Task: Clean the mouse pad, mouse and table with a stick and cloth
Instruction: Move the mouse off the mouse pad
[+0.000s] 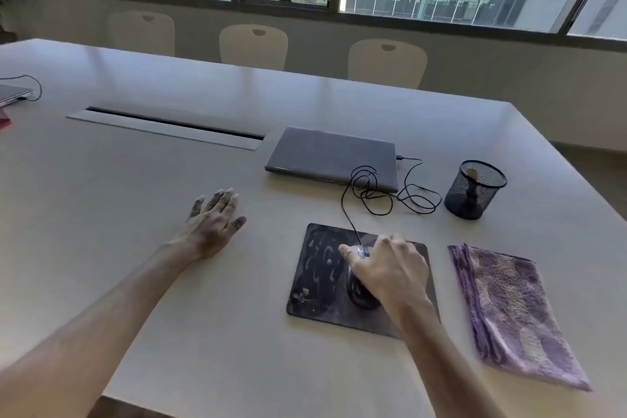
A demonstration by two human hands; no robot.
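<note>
Mouse (359, 285) (on the smeared pad (319, 275)) sits gripped under right hand (386, 268); left hand (213, 220) lies flat.

We note both forearms bare, sleeveless in view; left hand (214, 224) shows dark smudges on fingers; right hand (390, 268) unmarked.

Your right hand (390, 268) covers most of the mouse (359, 295), so you see only its left flank and rear. The same hand and forearm hide the near right corner of the mouse pad (319, 268). What stands inside the mesh cup (475, 190) is too dim to name. At the left edge, a second laptop (13, 93) is cut off.
</note>
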